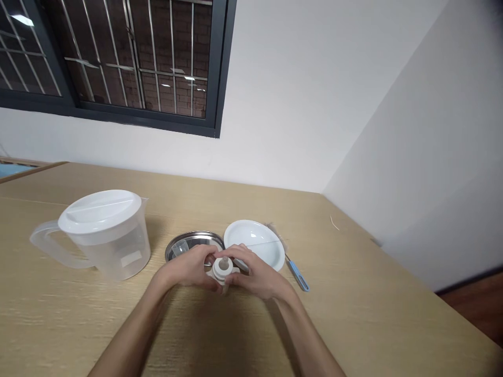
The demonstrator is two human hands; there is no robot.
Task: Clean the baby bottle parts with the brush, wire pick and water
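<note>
Bare forearms lead to the left hand and right hand, both grasping a white teat-topped piece near six o'clock; from it, a lidded pitcher stands toward nine, a white bowl toward two.

Dark-framed window in white wall

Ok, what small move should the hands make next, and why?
Probably have the right hand gently twist the round white plastic piece while the left hand steadies it: both hands hold it from opposite sides, its translucent tip facing up.
</note>
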